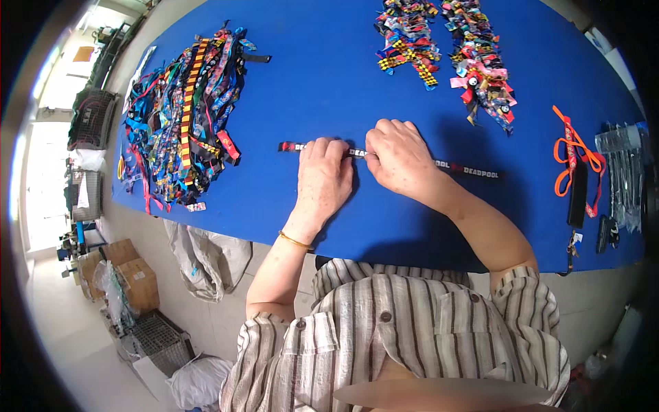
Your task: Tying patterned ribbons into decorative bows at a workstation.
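A narrow black strap point(473, 170) with white lettering and red marks lies across the blue table in front of me. My left hand point(324, 175) is closed over it near its left end, fingers curled down onto the band. Close beside it, my right hand point(405, 159) grips the same strap around its middle, thumb toward the left hand. A short piece of the band shows between the two hands. My fingers and palms hide the parts under them. Beyond my right hand the strap's right end rests on the cloth.
On the blue table point(309, 75), a large heap of colourful straps point(189, 117) lies left. Two rows of bundled straps point(480, 75) lie at the far right. Nearer on the right are an orange lanyard point(570, 151) and clear plastic packets point(621, 175). Cardboard boxes point(134, 278) stand on the floor.
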### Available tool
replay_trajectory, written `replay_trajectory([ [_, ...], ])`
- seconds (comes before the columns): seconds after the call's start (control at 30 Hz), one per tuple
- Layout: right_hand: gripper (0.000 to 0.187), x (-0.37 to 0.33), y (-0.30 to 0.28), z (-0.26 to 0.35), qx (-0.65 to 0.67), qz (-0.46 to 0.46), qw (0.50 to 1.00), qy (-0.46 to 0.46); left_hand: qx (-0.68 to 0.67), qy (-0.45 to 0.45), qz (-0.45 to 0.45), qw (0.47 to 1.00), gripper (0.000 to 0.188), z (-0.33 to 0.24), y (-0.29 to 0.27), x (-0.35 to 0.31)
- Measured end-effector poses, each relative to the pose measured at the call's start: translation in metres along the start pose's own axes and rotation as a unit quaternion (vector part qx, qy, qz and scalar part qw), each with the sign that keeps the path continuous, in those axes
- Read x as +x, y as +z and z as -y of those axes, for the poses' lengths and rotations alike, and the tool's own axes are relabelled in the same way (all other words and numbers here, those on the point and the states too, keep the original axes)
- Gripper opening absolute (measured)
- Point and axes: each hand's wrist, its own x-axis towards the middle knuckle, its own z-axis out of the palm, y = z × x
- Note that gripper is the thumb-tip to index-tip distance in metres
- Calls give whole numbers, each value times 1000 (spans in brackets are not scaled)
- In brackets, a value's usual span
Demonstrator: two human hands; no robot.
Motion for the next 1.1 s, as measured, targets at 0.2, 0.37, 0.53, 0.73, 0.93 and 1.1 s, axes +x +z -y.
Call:
replay_trajectory([
  [0.2, 10, 7, -11, -13, 218, 20, 972, 88, -34, 29, 48, 998, 24, -1, -2, 19],
  [0.37, 15, 4, -20, -34, 570, 38, 791, 219, -340, -125, 118, 924, 19, -4, 3, 46],
  [0.53, 21, -3, -43, -47, 598, 123, 764, 207, -611, -229, 198, 732, 13, -11, 14, 74],
  [0.73, 21, -6, -37, -48, 690, 2, 686, 229, -755, -293, 196, 553, 14, -16, 25, 73],
  [0.93, 18, -7, -24, -53, 665, 15, 704, 249, -693, -268, 159, 650, 11, -9, 31, 66],
  [1.1, 13, -7, -23, -49, 641, 14, 725, 252, -676, -229, 118, 691, 12, -9, 43, 57],
])
